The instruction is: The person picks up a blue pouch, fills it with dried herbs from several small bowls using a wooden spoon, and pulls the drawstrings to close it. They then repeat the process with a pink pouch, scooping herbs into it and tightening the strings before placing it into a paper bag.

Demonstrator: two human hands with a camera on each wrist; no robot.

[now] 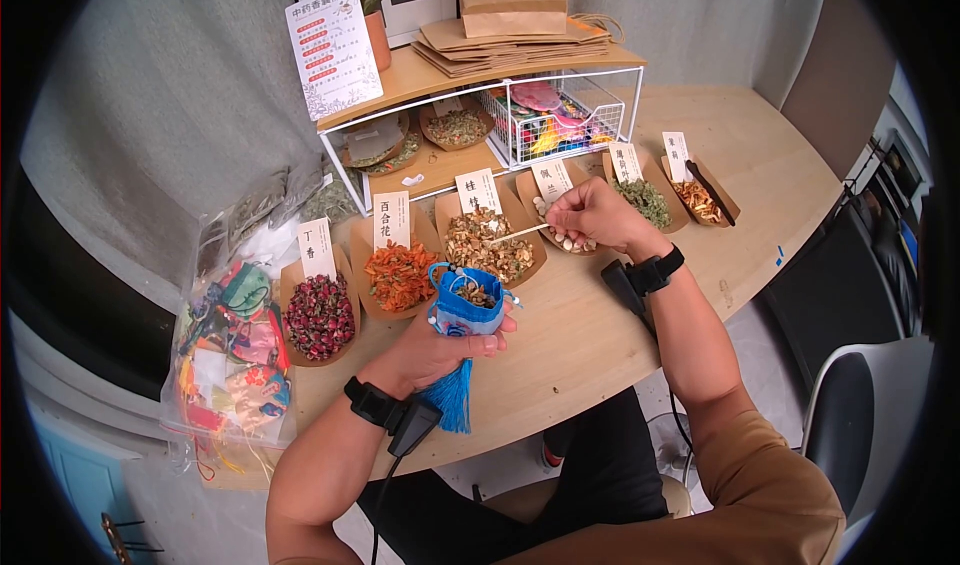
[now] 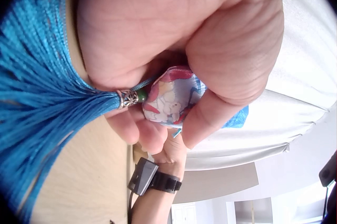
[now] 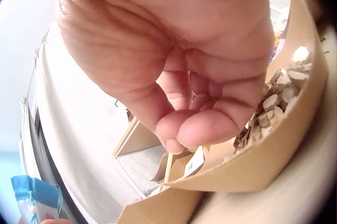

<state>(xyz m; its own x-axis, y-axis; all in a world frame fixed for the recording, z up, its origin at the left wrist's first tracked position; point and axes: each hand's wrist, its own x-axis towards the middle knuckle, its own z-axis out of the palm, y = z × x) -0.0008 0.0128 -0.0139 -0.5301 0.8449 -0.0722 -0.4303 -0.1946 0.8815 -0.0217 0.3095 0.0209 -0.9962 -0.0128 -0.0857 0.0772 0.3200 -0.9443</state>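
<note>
My left hand [image 1: 425,353] holds a small blue drawstring pouch [image 1: 462,313] upright, its mouth open and dried herb bits showing inside. From its bottom hangs a blue tassel [image 2: 58,103]; the left wrist view also shows a printed picture on the cloth. Fingers and thumb of my right hand [image 1: 598,215] pinch a thin pale wooden stick [image 1: 520,233]. Its far end reaches over a paper tray of yellow-brown dried herbs [image 1: 510,257], just beyond the pouch. Below the right hand is a tray of pale sliced pieces [image 3: 279,97], partly hidden by the hand in the head view.
Trays of rosebuds [image 1: 320,317] and orange petals [image 1: 400,275] stand left; green leaves [image 1: 643,203] and another tray [image 1: 700,203] with a dark stick stand right. A plastic bag of colourful pouches [image 1: 235,355] lies at left. Behind rises a white-framed shelf [image 1: 480,75].
</note>
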